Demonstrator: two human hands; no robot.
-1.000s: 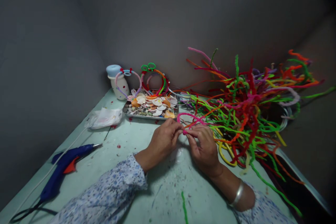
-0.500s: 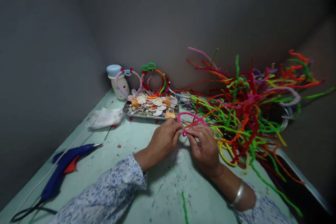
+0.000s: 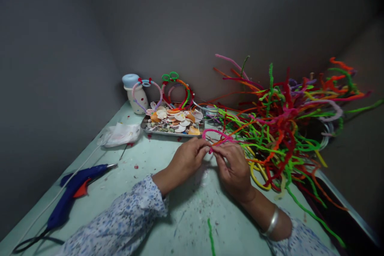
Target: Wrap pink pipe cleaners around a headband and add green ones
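Note:
Between my two hands is a bright pink pipe cleaner [image 3: 216,131], its upper part bent into a loop that stands away from me. My left hand [image 3: 189,157] is closed, thumb and forefinger pinching the pink piece from the left. From the right, my right hand [image 3: 233,167] pinches the same pipe cleaner, its fingertips close to those of the left. A small pink bit shows between the fingertips; how it is bent there is partly hidden. Beyond my hands lies a metal tray [image 3: 162,132] of shells [image 3: 177,118].
Loose pipe cleaners [image 3: 282,128] in many colours pile up at the right. A blue glue gun [image 3: 76,188] with its cord lies at the left. Wrapped headbands [image 3: 180,88], a white jar [image 3: 136,98] and a plastic bag [image 3: 121,134] stand or lie behind. One green pipe cleaner [image 3: 211,236] lies in front.
The small pink loop at my fingertips looks smaller and tighter now. My fingers have shifted only slightly; everything else has stayed in place.

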